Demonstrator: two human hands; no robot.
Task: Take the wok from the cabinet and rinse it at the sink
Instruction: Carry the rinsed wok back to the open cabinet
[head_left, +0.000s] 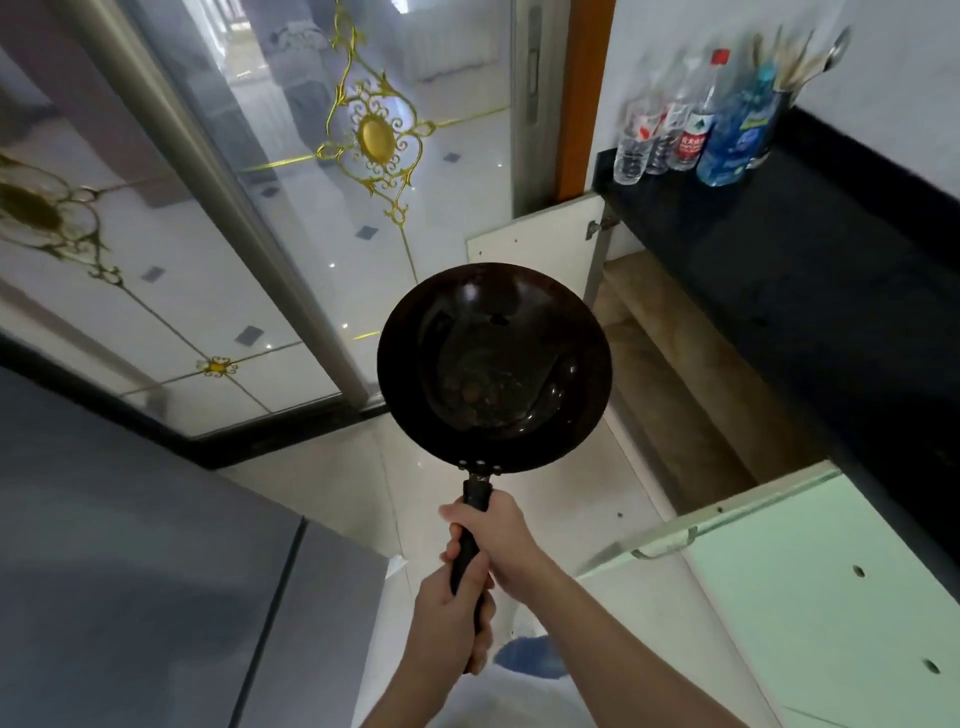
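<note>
A dark round wok (493, 364) with a black handle hangs in the air at the centre of the head view, bowl facing up, over the pale floor. My right hand (496, 535) grips the handle just below the bowl. My left hand (452, 618) grips the handle's lower end. The open cabinet (670, 374) lies to the right, under the black counter, with both doors swung out. No sink is in view.
A black counter (810, 260) runs along the right with several bottles (691, 130) and a utensil holder (779, 114) at its far end. The cabinet's doors, one white (535, 249) and one green (810, 587), jut into the floor space. A glass sliding door (249, 208) is ahead; a grey appliance (130, 571) stands left.
</note>
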